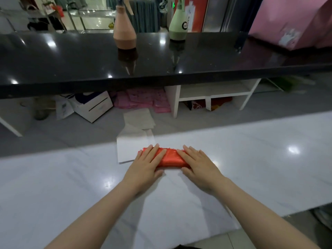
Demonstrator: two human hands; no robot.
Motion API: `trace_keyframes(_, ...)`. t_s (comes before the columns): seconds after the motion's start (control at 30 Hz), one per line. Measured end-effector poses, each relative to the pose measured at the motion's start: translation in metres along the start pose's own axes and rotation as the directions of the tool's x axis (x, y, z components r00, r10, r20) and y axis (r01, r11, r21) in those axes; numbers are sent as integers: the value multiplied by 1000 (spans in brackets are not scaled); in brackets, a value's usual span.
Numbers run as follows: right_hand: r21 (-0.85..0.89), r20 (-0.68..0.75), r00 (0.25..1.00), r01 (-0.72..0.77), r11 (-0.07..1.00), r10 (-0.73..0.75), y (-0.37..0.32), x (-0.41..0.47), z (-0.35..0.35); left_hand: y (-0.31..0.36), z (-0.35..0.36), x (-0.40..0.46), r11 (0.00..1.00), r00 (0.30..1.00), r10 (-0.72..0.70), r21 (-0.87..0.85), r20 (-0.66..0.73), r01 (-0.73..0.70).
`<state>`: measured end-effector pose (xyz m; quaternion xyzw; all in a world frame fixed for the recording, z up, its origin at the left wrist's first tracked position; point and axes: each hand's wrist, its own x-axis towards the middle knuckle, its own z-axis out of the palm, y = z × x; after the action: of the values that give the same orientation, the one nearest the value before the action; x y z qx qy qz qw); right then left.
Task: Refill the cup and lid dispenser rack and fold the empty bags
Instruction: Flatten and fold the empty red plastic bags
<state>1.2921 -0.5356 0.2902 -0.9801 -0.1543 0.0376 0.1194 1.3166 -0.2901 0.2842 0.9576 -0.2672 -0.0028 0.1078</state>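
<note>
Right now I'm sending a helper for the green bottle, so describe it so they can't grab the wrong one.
On the glossy black counter stand two cone-shaped spray bottles. The green spray bottle is the right-hand one, with a round dark logo; its neighbour, the spray bottle to the left, is peach.

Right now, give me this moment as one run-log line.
stage: folding bag | left hand: flat on red bag | right hand: flat on it | bag: folded strip on white counter
</note>
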Motion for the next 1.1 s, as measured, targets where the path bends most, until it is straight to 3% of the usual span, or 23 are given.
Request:
trace_keyframes(0.27, 88, 17, 999, -41, 995, 39, 3, 13, 0, -7, -7, 15, 998, 999, -2, -65, 48, 5)
trace_keyframes(0.43, 44, -13, 994, -105, 994, 105, -6, 14, -6, -6, -14, 13, 990, 999, -31, -136, 25, 34)
trace_keyframes(0.6, -17, -156, 978, -144, 989, 140, -23, -8, -10, 0, -20, 8, 992, 991, 125, -3, -37, -125)
trace_keyframes(0.77, -161, -294, 937, -245, 956, 190, -49, -44, -22, 14, -45, -7, 919, 895, 393, 133, -211, -372)
trace_keyframes(0.93, -113, -588, 796, -258, 959, 145, -90, -86, -40, 27, -81, -25, 845, 781, 532, 151, -328, -512)
trace_keyframes(1.03, -126, -641, 756, -275, 953, 134, -107, -114, -43, 35, -94, -39, 810, 732, 581, 162, -355, -564)
trace_keyframes(1.1, -179, -622, 770, -313, 933, 139, -113, -138, -40, 44, -96, -48, 791, 713, 602, 150, -359, -593)
